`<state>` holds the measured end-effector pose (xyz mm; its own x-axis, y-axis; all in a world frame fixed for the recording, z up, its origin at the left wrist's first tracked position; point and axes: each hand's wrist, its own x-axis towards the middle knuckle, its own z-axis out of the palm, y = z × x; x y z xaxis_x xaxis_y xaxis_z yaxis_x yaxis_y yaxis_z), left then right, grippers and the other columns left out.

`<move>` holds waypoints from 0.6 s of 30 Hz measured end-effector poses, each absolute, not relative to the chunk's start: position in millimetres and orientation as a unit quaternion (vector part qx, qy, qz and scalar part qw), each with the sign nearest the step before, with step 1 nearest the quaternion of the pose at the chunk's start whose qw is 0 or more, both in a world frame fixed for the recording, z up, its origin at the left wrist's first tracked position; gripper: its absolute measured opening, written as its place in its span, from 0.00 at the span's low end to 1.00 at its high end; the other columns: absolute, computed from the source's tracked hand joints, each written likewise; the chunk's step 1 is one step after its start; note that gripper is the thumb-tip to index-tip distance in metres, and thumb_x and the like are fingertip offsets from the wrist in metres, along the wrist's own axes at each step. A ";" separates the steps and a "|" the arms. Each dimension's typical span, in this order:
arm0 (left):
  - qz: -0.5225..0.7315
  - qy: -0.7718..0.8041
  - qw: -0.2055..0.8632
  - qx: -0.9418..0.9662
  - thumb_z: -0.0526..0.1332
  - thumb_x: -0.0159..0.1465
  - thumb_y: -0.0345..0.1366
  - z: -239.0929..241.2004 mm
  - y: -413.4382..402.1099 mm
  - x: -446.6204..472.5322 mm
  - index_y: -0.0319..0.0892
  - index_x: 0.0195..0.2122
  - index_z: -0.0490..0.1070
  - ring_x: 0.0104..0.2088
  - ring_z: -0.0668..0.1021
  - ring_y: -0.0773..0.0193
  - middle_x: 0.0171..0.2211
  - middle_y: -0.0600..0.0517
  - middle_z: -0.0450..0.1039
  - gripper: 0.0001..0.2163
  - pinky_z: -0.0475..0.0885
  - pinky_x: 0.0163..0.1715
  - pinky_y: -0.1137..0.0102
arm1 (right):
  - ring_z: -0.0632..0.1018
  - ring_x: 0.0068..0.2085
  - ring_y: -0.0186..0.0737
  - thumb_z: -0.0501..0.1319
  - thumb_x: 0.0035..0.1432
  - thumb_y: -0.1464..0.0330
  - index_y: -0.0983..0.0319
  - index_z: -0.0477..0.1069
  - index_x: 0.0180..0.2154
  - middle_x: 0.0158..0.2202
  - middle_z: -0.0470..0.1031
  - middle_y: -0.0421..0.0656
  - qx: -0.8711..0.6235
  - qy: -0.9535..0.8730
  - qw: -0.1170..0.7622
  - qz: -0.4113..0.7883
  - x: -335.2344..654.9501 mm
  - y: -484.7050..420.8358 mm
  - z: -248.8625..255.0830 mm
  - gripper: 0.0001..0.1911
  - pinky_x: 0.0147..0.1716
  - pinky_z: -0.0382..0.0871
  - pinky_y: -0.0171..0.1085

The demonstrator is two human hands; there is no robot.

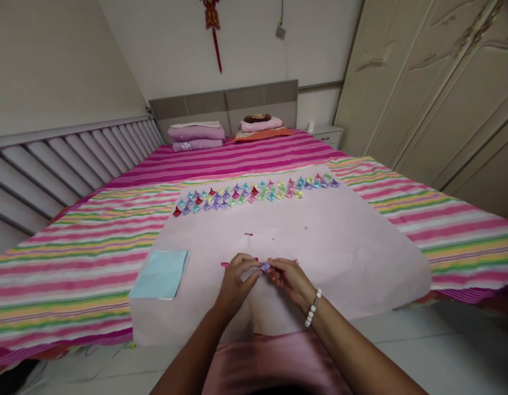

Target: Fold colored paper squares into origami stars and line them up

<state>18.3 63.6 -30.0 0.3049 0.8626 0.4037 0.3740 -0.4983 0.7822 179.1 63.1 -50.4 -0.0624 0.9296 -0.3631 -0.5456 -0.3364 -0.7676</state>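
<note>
My left hand [236, 277] and my right hand [290, 278] meet over a large pale pink sheet [340, 247] spread on the bed. Both pinch a small purple folded paper piece [265, 267] between their fingertips. A white bead bracelet [312, 308] circles my right wrist. Farther away on the sheet lies a long row of several small folded paper shapes [254, 193] in red, blue, purple, green and yellow. A stack of light blue paper squares [161, 274] rests to the left of my left hand.
The bed carries a striped pink, green and yellow cover [65, 258]. Folded pink bedding [195, 135] and pillows [260, 125] sit at the headboard. A slatted rail [52, 164] runs along the left, a wardrobe [435, 93] stands on the right, and white floor tiles [443, 345] lie below.
</note>
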 end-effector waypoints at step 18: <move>0.412 0.445 0.288 0.741 0.60 0.58 0.31 -50.0 115.2 23.3 0.41 0.28 0.74 0.29 0.72 0.65 0.29 0.52 0.70 0.05 0.67 0.31 0.71 | 0.68 0.23 0.33 0.67 0.44 0.62 0.60 0.77 0.27 0.22 0.71 0.37 -0.487 -0.428 0.581 0.492 182.5 102.0 -63.4 0.08 0.24 0.62 0.33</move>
